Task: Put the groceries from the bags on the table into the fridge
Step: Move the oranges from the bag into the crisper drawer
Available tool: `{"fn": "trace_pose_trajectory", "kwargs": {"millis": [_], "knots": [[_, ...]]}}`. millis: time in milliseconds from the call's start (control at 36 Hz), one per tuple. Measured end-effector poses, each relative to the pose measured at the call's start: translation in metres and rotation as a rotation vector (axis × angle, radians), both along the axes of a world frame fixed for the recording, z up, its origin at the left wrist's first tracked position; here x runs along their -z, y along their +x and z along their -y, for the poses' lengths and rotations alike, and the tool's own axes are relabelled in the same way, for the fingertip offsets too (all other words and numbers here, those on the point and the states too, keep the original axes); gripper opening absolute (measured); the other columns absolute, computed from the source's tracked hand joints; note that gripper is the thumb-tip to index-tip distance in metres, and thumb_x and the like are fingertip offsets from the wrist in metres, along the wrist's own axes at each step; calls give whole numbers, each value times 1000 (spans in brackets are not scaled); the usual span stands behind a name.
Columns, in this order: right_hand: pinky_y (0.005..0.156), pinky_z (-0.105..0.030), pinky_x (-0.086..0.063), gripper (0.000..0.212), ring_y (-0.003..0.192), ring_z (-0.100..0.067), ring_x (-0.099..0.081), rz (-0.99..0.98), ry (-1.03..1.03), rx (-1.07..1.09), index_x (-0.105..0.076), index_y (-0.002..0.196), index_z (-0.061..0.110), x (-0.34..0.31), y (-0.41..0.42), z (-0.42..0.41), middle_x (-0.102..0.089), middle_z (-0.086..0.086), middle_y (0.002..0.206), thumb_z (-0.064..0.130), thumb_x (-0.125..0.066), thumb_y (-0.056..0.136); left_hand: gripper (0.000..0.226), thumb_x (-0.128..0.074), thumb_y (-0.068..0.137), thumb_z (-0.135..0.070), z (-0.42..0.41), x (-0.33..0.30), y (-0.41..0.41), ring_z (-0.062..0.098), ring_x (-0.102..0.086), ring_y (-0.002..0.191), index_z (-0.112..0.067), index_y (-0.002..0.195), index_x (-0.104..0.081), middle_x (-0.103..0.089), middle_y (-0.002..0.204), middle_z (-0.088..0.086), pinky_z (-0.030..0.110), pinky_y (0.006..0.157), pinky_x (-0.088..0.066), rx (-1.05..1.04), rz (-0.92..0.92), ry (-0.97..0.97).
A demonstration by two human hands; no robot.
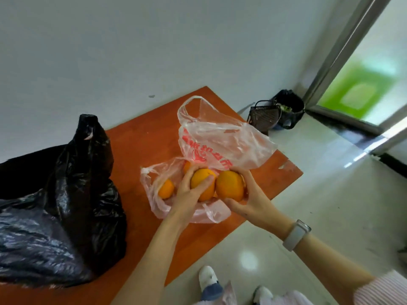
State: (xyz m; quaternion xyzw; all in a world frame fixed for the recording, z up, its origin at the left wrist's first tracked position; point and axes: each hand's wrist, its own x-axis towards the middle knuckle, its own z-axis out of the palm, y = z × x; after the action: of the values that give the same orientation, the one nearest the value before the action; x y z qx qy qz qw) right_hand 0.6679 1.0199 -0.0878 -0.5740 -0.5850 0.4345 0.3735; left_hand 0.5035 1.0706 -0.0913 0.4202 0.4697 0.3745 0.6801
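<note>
Fingers (199, 183) of my left hand (189, 192) curl around one orange (203, 187); my right hand (248, 199) cups another orange (230, 186), both just above the clear bag (220, 139) on the worktop (141, 139).

We are seeing the printed bag (220, 146) lying on the table (141, 137), the bin-liner bag (66, 194) sitting to its left, two baskets (277, 113) standing on the floor behind the table's far right corner.
</note>
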Motion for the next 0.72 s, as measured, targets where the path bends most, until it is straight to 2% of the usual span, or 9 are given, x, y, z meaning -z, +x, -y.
{"fn": "trace_pose_trajectory", "kwargs": {"millis": [139,222,278,333,417,500,583,667,722], "knots": [[79,-17,-51,61,105,-5,-51,1,59,231,-35,122,38,-14,50,45,-39,19,120,41,-70,71,21,-66,85,-19,24,-18,72,8,-59,100,-34,98,-61,-58,107,-3,22,65,-53,133,-36,174],[77,-17,-52,53,102,-10,-54,41,82,373,-38,114,42,-19,91,84,-46,9,118,35,-72,75,18,-67,78,-31,50,-30,125,14,-60,96,-35,95,-62,-60,100,-6,33,69,-58,233,-55,243],[70,-9,-49,49,96,-7,-55,62,91,473,-40,109,42,-24,121,117,-48,14,111,34,-74,75,22,-66,81,-27,74,-36,166,16,-59,93,-27,102,-60,-58,102,-5,28,63,-57,289,-52,269],[64,-9,-47,46,89,-6,-56,61,90,580,-41,105,43,-28,153,156,-49,17,106,45,-71,70,22,-66,84,-20,103,-41,209,17,-58,92,-21,104,-59,-55,103,-6,20,55,-53,341,-58,293],[61,-13,-49,47,84,-7,-58,50,93,758,-45,100,43,-31,206,223,-53,16,101,57,-61,59,20,-63,85,-13,152,-43,274,23,-57,94,-27,98,-60,-54,101,-8,29,56,-56,446,-39,284],[63,-15,-51,38,85,-10,-57,48,88,917,-48,98,39,-30,259,294,-53,15,99,44,-64,64,22,-63,85,-10,207,-43,336,21,-55,94,-29,97,-59,-54,102,-8,31,59,-57,569,-27,283],[63,-30,-57,36,88,-19,-56,-24,83,1064,-51,101,33,-33,308,364,-52,8,102,41,-63,67,23,-64,84,-10,263,-47,396,22,-54,94,-28,98,-61,-53,105,-6,30,57,-57,680,1,284],[55,-25,-55,30,88,-19,-55,-117,138,1229,-52,100,32,-43,345,425,-52,8,101,37,-62,72,22,-63,85,-12,314,-56,454,24,-54,95,-29,98,-61,-52,106,-5,30,57,-56,790,1,277],[54,-31,-56,21,87,-21,-57,-180,186,1344,-55,98,31,-48,370,461,-54,4,100,30,-65,80,18,-62,87,-15,348,-65,491,20,-54,91,-31,96,-61,-52,105,-5,27,54,-55,873,12,293]]}}
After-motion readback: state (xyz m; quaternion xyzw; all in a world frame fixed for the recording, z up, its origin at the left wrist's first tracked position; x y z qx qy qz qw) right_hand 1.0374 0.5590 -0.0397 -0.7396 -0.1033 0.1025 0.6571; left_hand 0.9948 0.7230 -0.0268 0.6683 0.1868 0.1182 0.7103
